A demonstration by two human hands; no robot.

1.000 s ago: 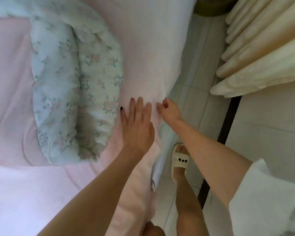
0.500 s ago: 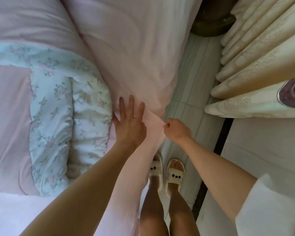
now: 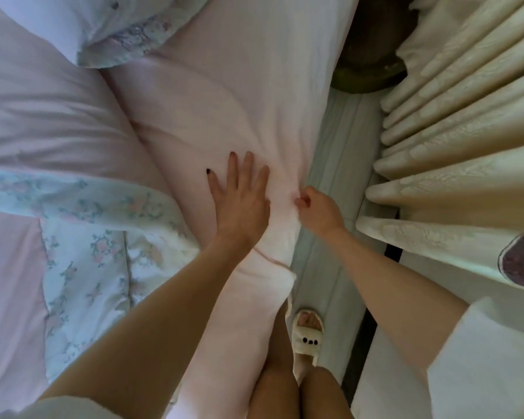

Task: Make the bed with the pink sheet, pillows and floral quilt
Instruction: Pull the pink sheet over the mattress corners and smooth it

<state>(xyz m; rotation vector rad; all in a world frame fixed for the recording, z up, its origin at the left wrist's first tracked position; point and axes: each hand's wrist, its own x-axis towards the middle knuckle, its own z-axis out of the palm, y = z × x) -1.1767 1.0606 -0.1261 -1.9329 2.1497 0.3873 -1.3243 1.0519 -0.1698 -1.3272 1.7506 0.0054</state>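
Observation:
The pink sheet covers the mattress along its right side and hangs over the edge. My left hand lies flat on it with fingers straight, pressing near the edge. My right hand pinches the sheet's edge beside the mattress, fingers curled. The floral quilt, pale blue with pink flowers and pink backing, lies bunched on the left of the bed. A pillow with a floral border sits at the top left.
Cream pleated curtains hang close on the right. A narrow strip of pale floor runs between bed and curtains, with my slippered foot on it. A dark round object stands at the top of the gap.
The view has moved up the bed, bringing the pillow into sight. Both hands have moved along the sheet's edge; the left still presses flat and the right still pinches the edge.

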